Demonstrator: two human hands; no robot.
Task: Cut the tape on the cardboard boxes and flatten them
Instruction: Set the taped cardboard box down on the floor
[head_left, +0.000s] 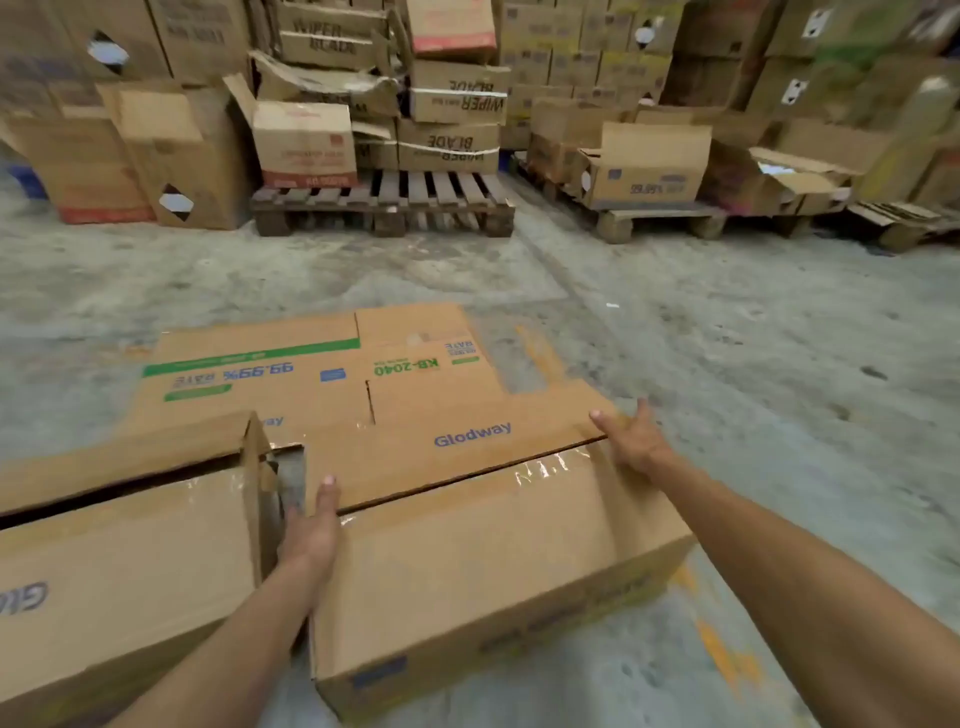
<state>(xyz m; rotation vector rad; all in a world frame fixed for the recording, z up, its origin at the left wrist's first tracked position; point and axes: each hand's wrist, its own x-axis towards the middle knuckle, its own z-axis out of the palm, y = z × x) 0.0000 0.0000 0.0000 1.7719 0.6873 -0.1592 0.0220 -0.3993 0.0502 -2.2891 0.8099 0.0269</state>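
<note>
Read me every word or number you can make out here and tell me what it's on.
"Glodway": flap of the box under both hands.
"KB-2040", "99.99% RATE": flattened box on the floor, upside down.
"WIPER BLADE": stacked boxes on the pallet.
"99.99%": open box.
Other print is too blurred.

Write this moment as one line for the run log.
left hand: flat on box left edge | right hand: on far right corner | top seam: split | no knife visible | flattened box: on floor behind
</note>
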